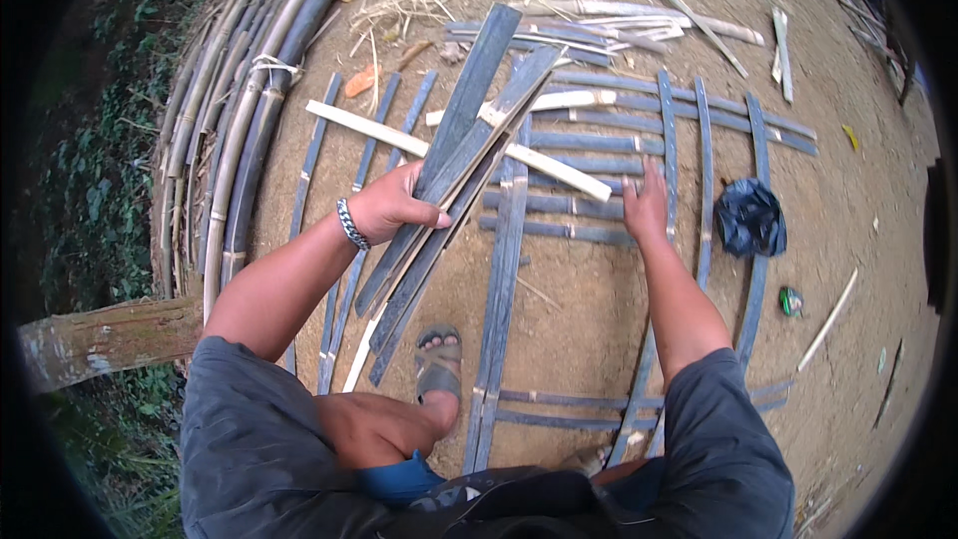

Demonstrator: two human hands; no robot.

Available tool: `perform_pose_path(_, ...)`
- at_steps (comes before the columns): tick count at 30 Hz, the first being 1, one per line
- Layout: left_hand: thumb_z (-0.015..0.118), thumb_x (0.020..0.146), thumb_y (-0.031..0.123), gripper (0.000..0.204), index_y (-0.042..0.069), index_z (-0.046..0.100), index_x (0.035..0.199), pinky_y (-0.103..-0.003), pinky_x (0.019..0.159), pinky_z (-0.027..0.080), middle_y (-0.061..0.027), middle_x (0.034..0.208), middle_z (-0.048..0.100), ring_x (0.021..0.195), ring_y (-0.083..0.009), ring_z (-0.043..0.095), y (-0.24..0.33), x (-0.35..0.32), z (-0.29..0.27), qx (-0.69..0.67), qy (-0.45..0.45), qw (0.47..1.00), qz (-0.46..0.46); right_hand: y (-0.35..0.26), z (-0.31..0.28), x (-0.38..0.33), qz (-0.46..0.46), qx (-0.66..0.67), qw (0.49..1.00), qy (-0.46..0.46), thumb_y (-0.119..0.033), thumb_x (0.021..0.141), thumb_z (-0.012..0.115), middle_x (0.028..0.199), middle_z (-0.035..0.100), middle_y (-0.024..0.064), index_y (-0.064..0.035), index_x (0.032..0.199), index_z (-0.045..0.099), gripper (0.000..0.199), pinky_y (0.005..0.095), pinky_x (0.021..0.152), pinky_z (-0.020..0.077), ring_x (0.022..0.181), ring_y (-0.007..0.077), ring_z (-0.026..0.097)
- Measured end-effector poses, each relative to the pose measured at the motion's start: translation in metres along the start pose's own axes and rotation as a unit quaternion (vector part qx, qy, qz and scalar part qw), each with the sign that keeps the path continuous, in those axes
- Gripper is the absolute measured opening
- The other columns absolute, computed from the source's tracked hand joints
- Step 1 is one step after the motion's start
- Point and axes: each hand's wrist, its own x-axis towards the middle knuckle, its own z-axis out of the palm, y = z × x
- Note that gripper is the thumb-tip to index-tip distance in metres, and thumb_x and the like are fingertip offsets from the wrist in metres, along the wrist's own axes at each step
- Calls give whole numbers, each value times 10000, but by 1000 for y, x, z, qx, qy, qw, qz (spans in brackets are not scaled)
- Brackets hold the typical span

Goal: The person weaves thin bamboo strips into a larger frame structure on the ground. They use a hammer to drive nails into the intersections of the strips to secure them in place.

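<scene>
My left hand (391, 208) is closed around several dark split bamboo strips (461, 112), thumb on top, and holds them slantwise over a lattice. The lattice is made of dark bamboo slats (506, 284) laid lengthwise, with shorter crosspieces (591, 143) between them. My right hand (647, 208) is at the right ends of those crosspieces, fingers stretched out and apart; it seems to rest on one slat end. A pale bamboo strip (559, 170) runs crosswise beneath the held strips, its right end close to my right fingers.
Long bamboo poles (261, 125), tied with a white cord (274, 65), lie at the left beside greenery. A log (115, 334) juts in below them. On the dirt at right are a black plastic bag (750, 218) and a small green-and-black object (790, 301). Bamboo offcuts (689, 25) lie at the far side.
</scene>
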Motion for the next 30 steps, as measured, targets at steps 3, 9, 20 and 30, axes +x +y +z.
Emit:
perform_pose_path(3,828,729,89,745,-1,511,1398,-291,905,536,-26,1160,660,1004,-113,637,-36,-38,16,-43,-38,997,-49,-119,-26,-78,17,234,969,-75,-396,1007,623,1529,496,222,-54,1540,429,663,501,1200,339,1418,365,463)
perform_pose_path(9,807,745,68,725,0,515,1405,-298,953,529,-40,1186,667,1069,-135,641,-85,-34,88,-148,-126,979,-68,-239,-48,-222,220,588,739,-244,-253,1020,665,1189,670,79,-41,1253,576,328,414,872,616,1054,205,680)
perform_pose_path(20,852,735,122,677,-13,542,1322,-296,811,564,-78,1073,682,913,-152,670,-89,-72,68,41,50,998,21,-210,-46,-214,208,672,654,-279,-232,1102,485,1312,635,176,-19,1537,347,503,397,958,614,1117,274,695)
perform_pose_path(30,764,737,108,632,-58,539,1304,-399,910,545,-227,1118,710,990,-324,704,-166,-242,-40,342,497,797,1,-216,-48,-163,168,655,683,-276,-217,1113,453,1307,617,169,-45,1548,344,480,423,942,613,1132,282,678)
